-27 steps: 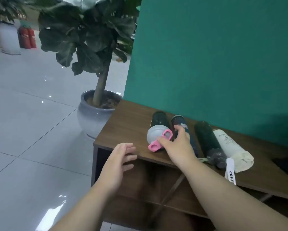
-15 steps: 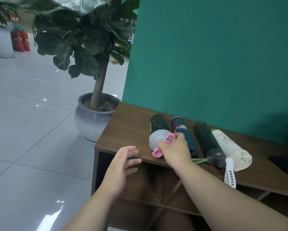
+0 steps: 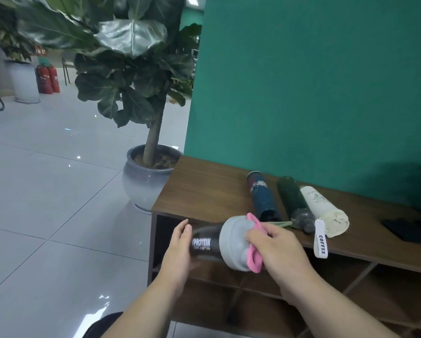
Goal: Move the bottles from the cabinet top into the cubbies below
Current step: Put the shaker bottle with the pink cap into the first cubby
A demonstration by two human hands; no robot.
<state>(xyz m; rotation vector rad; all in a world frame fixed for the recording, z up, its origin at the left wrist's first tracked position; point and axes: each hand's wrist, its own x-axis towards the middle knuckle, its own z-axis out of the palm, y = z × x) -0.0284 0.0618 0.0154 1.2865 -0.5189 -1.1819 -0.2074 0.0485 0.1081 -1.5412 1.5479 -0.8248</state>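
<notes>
A black shaker bottle (image 3: 208, 245) with a grey lid and pink loop hangs sideways in front of the cabinet's left front edge. My right hand (image 3: 275, 250) grips its lid end by the pink loop. My left hand (image 3: 179, 250) cups the bottle's base end. Three bottles lie side by side on the brown cabinet top (image 3: 204, 191): a dark blue one (image 3: 263, 198), a dark green one (image 3: 293, 201) and a cream one (image 3: 322, 208) with a white "COFFEE" strap. Open cubbies (image 3: 309, 284) with diagonal dividers show below the top.
A large potted plant (image 3: 143, 181) in a grey pot stands on the tiled floor left of the cabinet. A teal wall (image 3: 314, 93) backs the cabinet. A dark flat object (image 3: 409, 228) lies on the top at far right. Red fire extinguishers (image 3: 48, 79) stand far back.
My right hand has lifted the shaker bottle off the cabinet top and pulled it forward past the front edge. My left hand has come up against its base.
</notes>
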